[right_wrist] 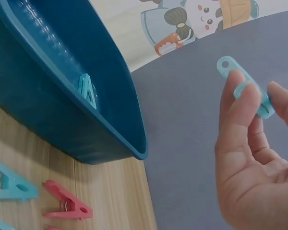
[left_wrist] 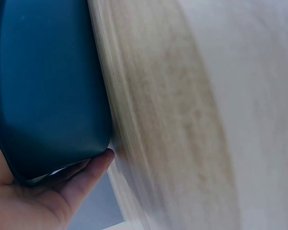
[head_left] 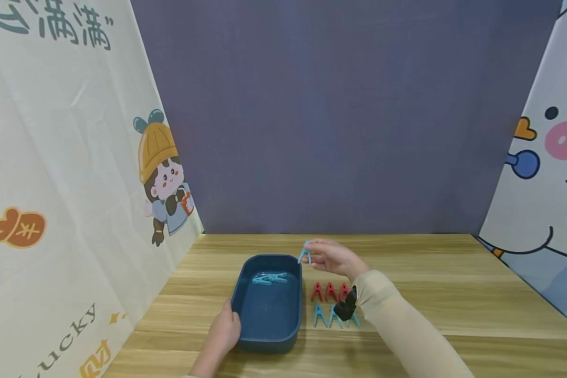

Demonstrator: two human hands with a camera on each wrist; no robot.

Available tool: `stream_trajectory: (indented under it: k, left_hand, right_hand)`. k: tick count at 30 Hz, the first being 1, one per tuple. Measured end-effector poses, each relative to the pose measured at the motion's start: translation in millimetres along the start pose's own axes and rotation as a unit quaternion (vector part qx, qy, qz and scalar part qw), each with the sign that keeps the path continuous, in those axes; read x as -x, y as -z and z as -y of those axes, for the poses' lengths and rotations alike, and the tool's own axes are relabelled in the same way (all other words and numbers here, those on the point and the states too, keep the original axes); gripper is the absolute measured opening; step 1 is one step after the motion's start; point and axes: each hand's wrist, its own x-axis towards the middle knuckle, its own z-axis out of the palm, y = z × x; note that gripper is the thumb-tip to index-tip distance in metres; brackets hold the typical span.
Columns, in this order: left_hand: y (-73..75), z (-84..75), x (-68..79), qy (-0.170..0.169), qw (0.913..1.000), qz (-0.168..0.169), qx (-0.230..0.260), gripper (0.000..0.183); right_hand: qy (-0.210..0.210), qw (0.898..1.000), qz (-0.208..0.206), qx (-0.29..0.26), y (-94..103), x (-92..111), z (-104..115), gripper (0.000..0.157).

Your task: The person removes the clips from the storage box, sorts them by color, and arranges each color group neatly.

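My right hand [head_left: 332, 257] pinches a light blue clothespin [right_wrist: 252, 86] between thumb and fingertips, raised beside the far right corner of a dark blue plastic bin [head_left: 270, 320]. My left hand [head_left: 226, 328] grips the bin's left side at the rim; its fingers [left_wrist: 89, 177] lie along the outer wall in the left wrist view. Inside, toward the far end, several light blue clothespins [head_left: 270, 279] lie together. To the right of the bin, a row of red clothespins [head_left: 317, 292] stands behind a row of light blue clothespins [head_left: 319, 316]; my right wrist partly covers both rows.
The wood-grain table [head_left: 430, 294] runs back to a plain grey-purple partition [head_left: 335, 115]. Printed cloth walls [head_left: 85, 173] close in the left and right sides. A black item [head_left: 346, 305] sits on my right wrist at the sleeve cuff.
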Motion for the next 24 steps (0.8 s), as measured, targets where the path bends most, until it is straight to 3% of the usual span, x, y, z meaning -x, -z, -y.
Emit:
stream_trajectory:
  k: [13,24]
  left_hand:
    - [-0.1,-1.5,0.0,0.014,0.9999,0.006,0.006,0.047]
    - [0.6,-2.1,1.3,0.005,1.0,0.0,0.002,0.047]
  right_hand:
    - [0.002,1.0,-0.018,0.003,12.9,6,5,0.006]
    - [0.01,1.0,-0.012,0.005,26.0,17,11,0.009]
